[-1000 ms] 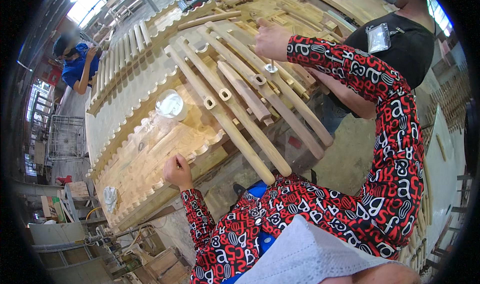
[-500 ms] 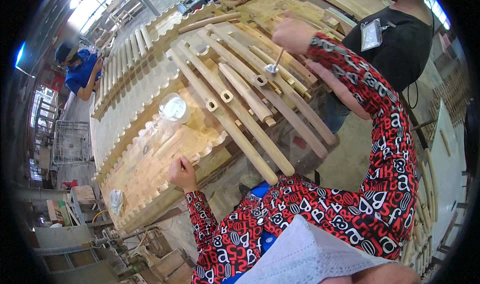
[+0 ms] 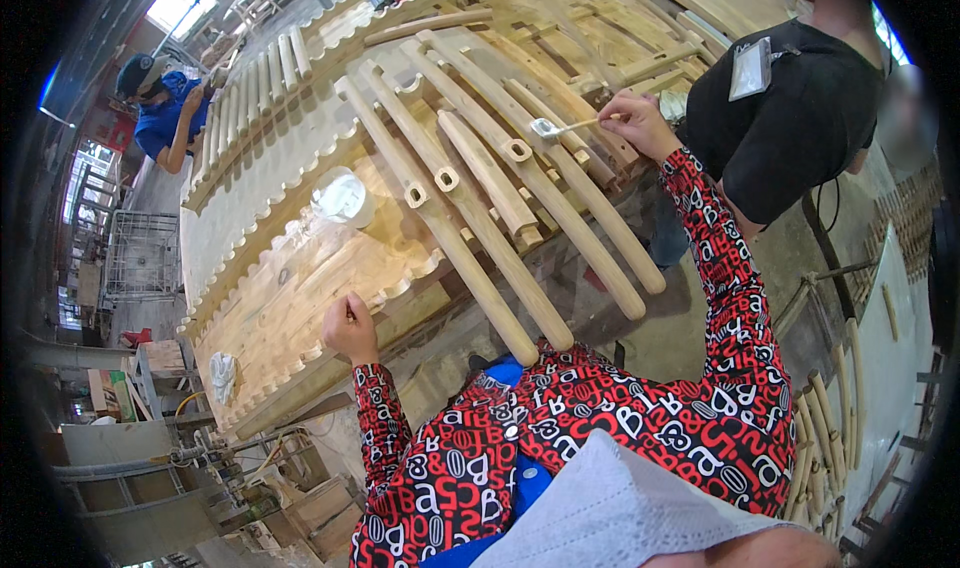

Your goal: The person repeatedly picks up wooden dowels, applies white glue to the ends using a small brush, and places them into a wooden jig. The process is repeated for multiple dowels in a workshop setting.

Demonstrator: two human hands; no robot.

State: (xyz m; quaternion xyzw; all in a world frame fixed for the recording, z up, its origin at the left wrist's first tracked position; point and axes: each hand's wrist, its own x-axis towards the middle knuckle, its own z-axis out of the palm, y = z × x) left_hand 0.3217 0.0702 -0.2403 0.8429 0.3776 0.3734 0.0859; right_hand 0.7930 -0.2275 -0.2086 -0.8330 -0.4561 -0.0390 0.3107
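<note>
My right hand (image 3: 642, 123) pinches a thin glue stick (image 3: 582, 124) with a white-coated end. That end sits at the upper part of the rightmost long wooden post (image 3: 602, 213), where white paste covers the spot. Several other rounded posts lie side by side, and the nearer post (image 3: 470, 278) shows an oval slot. A shorter wooden piece (image 3: 486, 173) lies among them. My left hand (image 3: 352, 330) is closed in a fist by the scalloped edge of the table; what it holds, if anything, is hidden. A white tub (image 3: 343, 198) of white paste stands left of the posts.
A person in black (image 3: 790, 118) stands close at the right. A worker in blue (image 3: 165, 118) is at the far left by a row of short sticks (image 3: 250, 103). A crumpled white bag (image 3: 223, 376) lies on the table's near left corner. Bundled posts (image 3: 820, 438) are at lower right.
My right hand has moved right and lowered, tilting the stick from near upright to nearly flat, its tip still at the rightmost post. My left fist stays closed.
</note>
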